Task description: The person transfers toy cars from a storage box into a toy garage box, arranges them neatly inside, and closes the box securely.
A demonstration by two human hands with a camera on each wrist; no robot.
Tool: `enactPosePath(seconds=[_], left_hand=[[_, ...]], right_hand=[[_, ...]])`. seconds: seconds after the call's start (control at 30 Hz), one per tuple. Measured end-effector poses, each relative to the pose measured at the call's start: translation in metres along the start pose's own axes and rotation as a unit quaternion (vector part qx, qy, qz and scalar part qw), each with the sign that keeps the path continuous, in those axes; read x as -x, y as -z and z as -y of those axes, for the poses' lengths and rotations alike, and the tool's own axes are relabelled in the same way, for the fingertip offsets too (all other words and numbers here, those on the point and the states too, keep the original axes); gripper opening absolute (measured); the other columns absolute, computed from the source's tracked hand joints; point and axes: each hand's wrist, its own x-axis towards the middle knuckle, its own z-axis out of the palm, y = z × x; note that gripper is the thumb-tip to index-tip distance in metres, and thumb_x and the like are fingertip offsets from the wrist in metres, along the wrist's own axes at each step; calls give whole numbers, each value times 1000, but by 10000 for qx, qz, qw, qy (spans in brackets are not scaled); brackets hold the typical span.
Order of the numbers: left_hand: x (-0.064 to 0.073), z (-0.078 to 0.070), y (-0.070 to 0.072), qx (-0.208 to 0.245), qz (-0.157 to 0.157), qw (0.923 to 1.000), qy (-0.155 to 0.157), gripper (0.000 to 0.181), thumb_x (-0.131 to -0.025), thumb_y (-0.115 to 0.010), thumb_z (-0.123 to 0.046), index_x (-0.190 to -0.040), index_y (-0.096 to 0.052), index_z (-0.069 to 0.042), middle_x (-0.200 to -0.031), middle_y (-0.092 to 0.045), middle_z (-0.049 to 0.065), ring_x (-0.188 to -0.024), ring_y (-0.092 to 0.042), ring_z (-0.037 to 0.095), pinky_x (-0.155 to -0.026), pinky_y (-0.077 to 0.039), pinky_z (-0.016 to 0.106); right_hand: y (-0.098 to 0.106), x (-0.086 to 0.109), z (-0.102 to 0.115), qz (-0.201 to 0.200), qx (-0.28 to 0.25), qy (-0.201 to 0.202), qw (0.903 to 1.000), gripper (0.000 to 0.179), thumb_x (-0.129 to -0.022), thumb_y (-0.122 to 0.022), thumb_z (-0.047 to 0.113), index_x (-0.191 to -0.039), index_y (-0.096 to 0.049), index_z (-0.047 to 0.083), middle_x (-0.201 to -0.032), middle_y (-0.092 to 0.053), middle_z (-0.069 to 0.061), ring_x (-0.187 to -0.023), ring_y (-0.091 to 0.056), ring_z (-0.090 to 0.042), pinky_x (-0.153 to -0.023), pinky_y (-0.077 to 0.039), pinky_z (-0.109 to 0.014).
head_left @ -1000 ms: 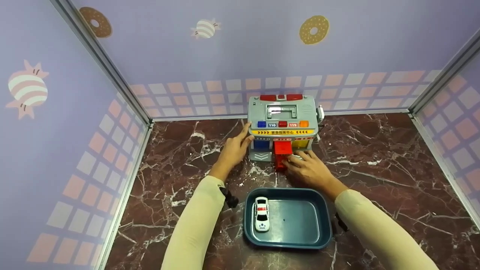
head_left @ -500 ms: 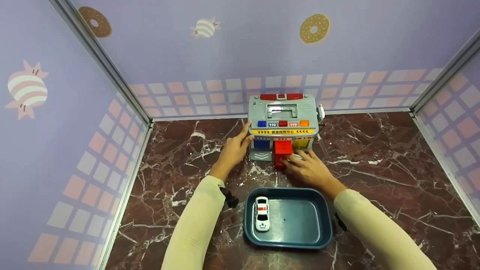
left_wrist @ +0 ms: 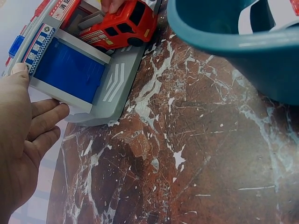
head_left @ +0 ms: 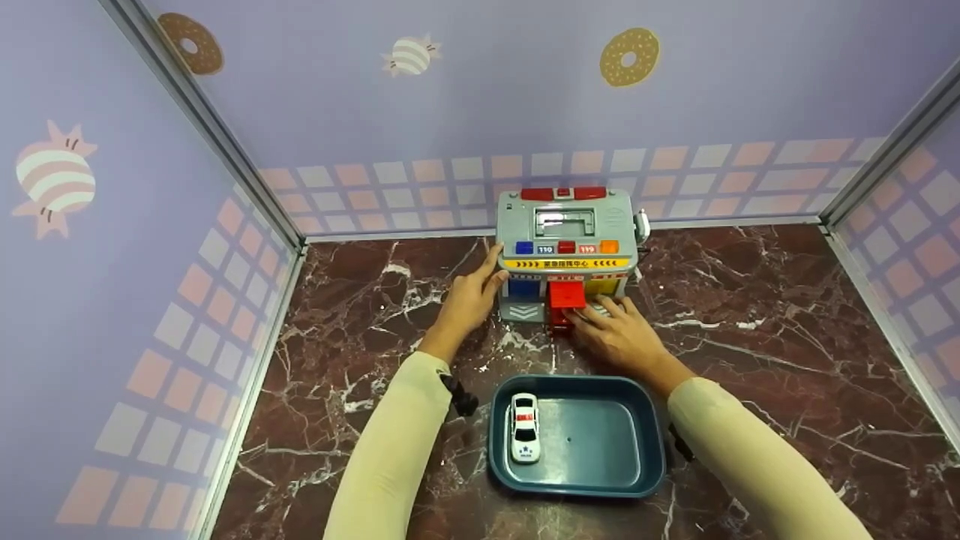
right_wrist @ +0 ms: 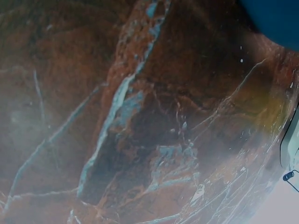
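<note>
A grey toy rescue station (head_left: 566,232) with blue, red and yellow bays stands near the back wall. My left hand (head_left: 469,300) rests against its left front corner, fingers mostly straight, beside the lowered blue door (left_wrist: 70,70). A red toy fire truck (left_wrist: 124,25) sits partly in the middle bay under a raised red door (head_left: 566,294), its cab facing outward. My right hand (head_left: 619,334) holds the truck from its right side; in the left wrist view only fingertips (left_wrist: 112,3) show on top. The right wrist view does not show the hand.
A dark teal tray (head_left: 577,487) stands in front of the station, with a white toy police car (head_left: 525,439) along its left side. Purple patterned walls (head_left: 510,97) close in the brown marbled surface (head_left: 360,337). A white part (head_left: 641,225) juts from the station's right side.
The fire truck has slid a little backward, deeper under the raised red door, with my right hand on it. My left hand, the tray and the police car have stayed in place.
</note>
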Motion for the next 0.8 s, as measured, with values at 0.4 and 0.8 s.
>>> enactPosePath(seconds=[0.4,0.8], left_hand=[[0,0,0,-45,61,10000,41,64,-116,-52,-47,-175,-37,-28,-83,-73,24,-80,-71,39,-108,-59,62],[1,0,0,-67,0,10000,3,63,-116,-53,-45,-174,-38,-28,-94,-77,25,-86,-74,42,-105,-60,63]], right_hand=[[-6,3,-1,-93,-225,-105,9996,54,-104,-73,36,-154,-65,19,-141,-69,-11,-121,-66,-43,-96,-57,-66],[-2,3,-3,277,-511,-82,9983,58,-103,-75,36,-159,-62,29,-150,-66,-13,-130,-62,-46,-104,-53,-73]])
